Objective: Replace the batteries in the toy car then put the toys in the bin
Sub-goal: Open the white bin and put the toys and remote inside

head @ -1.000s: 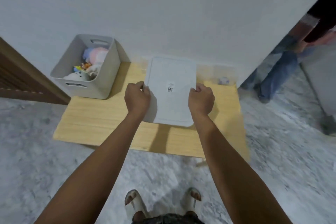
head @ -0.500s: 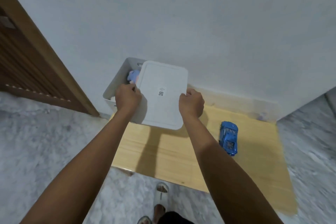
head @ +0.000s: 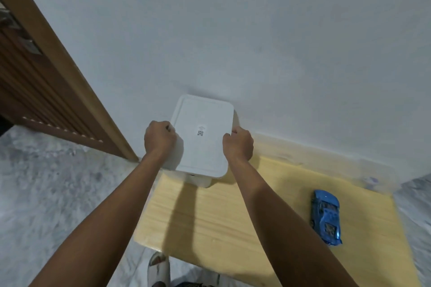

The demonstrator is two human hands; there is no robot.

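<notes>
A white rectangular lid with a small QR sticker lies flat over the grey bin, hiding what is inside; only the bin's front wall shows below the lid. My left hand grips the lid's left edge and my right hand grips its right edge, both with fingers curled. The bin stands at the back left corner of the light wooden table, against the wall. A blue toy car lies on the table at the right, apart from the bin.
A white wall runs behind the table. A brown wooden door frame slants down at the left. Grey marbled floor surrounds the table. My sandalled foot shows below the table's front edge.
Both hands carried the lid to the left and lowered it onto the bin, which now hides the toys. The view swung left, bringing the blue car into sight.
</notes>
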